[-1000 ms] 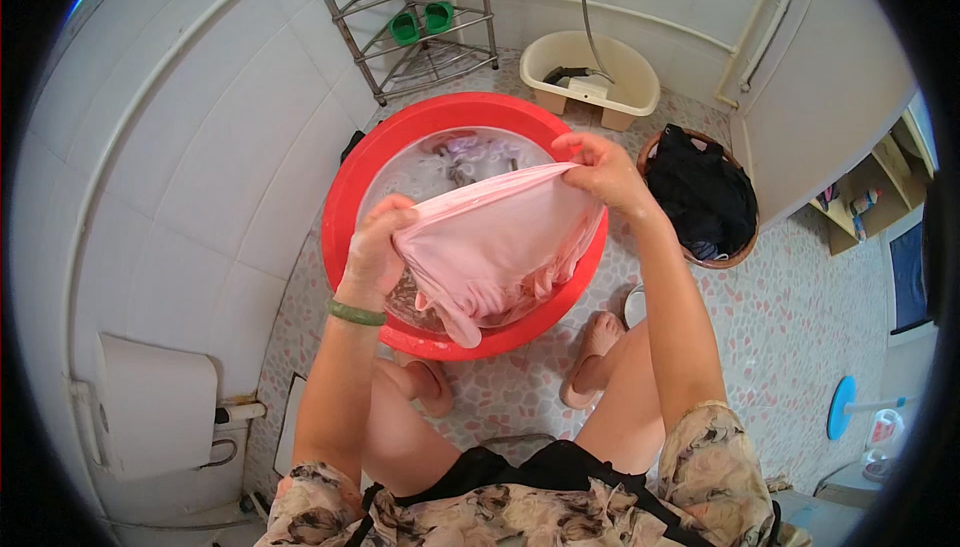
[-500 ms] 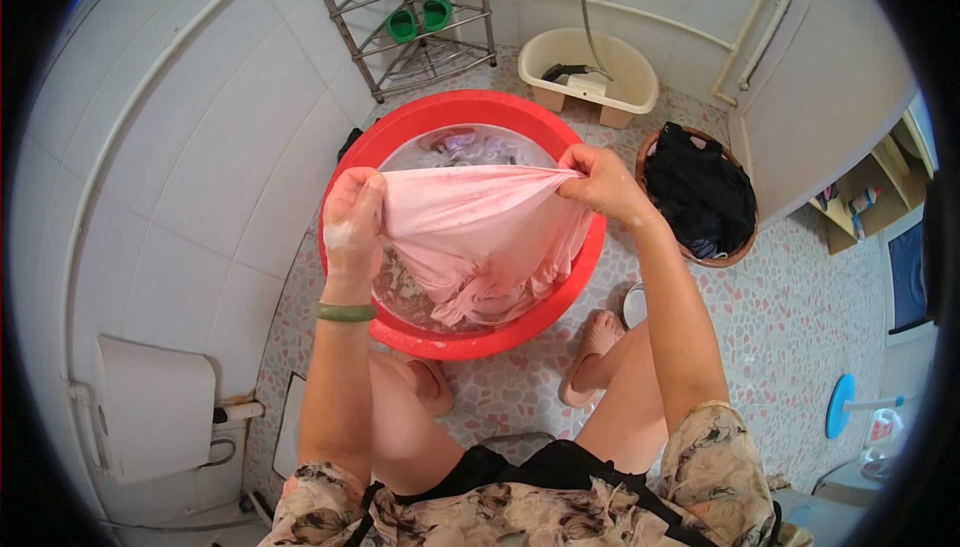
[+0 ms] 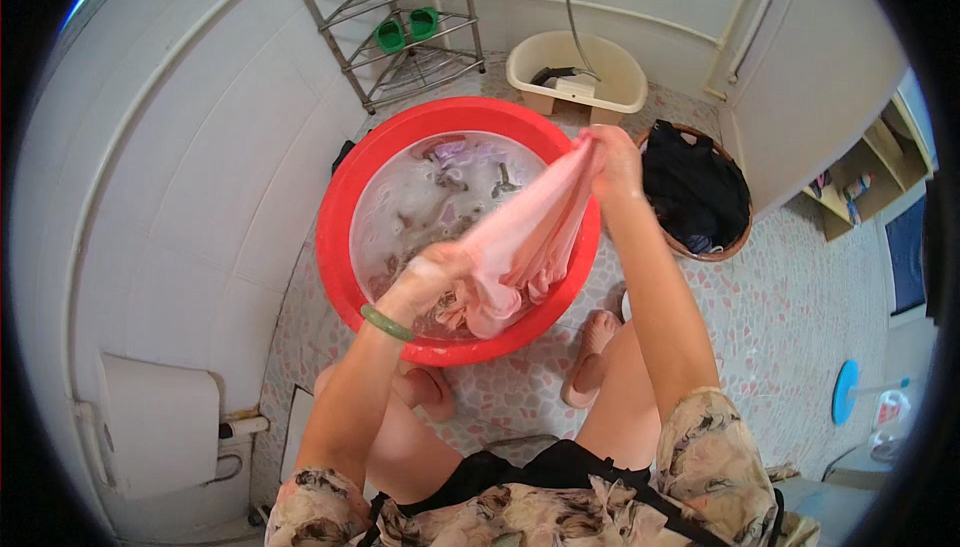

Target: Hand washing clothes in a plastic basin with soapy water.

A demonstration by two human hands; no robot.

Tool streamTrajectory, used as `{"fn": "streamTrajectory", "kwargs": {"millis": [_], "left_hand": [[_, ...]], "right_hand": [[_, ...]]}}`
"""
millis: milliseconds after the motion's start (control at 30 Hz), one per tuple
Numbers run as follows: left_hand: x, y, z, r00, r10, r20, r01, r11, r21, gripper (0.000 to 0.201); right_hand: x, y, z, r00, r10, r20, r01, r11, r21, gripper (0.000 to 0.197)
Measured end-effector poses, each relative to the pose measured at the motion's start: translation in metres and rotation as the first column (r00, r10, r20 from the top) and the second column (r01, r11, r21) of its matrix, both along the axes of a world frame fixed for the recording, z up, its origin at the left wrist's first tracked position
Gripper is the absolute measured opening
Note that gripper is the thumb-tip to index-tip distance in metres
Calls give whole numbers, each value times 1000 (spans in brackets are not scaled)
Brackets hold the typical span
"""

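A wet pink garment (image 3: pixel 530 237) is stretched on a slant over a large red basin (image 3: pixel 345 162). Its upper corner is gripped by my right hand (image 3: pixel 615 162), raised above the basin's right rim. Lower down, my left hand (image 3: pixel 435 272) is closed on the garment over the near part of the basin, a green bangle (image 3: pixel 385 322) on its wrist. The garment's lower folds hang to the water, where their ends are partly hidden. Soapy water (image 3: pixel 400 192) fills the basin, with a purple and grey patterned cloth (image 3: pixel 450 152) lying in it.
Behind the basin stand a metal corner rack (image 3: pixel 400 47) with green slippers and a cream tub (image 3: pixel 625 87) holding a shower head. A basket (image 3: pixel 735 247) of dark clothes (image 3: pixel 690 177) sits to the right. My feet rest on the speckled floor (image 3: pixel 740 347) near the basin.
My left hand has moved down and toward the right, while my right hand has risen slightly. The garment has gone from spread level to slanted and bunched, uncovering more water.
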State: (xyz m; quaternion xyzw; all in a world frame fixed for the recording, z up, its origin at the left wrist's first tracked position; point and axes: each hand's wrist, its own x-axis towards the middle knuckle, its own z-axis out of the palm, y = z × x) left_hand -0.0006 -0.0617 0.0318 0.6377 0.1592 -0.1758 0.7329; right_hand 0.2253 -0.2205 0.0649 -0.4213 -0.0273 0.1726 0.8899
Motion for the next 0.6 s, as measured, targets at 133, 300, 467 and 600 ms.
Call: {"fn": "streamTrajectory", "kwargs": {"millis": [133,300,467,600], "left_hand": [[0,-18,-7,953,282,-107,-222,412,-884,56],[15,-33,-14,884,446,-138,-374,501,-780,40],[27,-27,-9,823,529,-206,-526,575,-626,24],[9,24,-59,875,482,43,-203,446,-872,28]], "right_hand": [[-136,57,-19,689,271,673,73,897,-435,11],[-207,77,-27,110,710,695,-136,704,-697,11],[-92,71,-43,580,419,699,385,615,-688,17],[-184,81,-27,551,366,750,117,856,-503,17]]}}
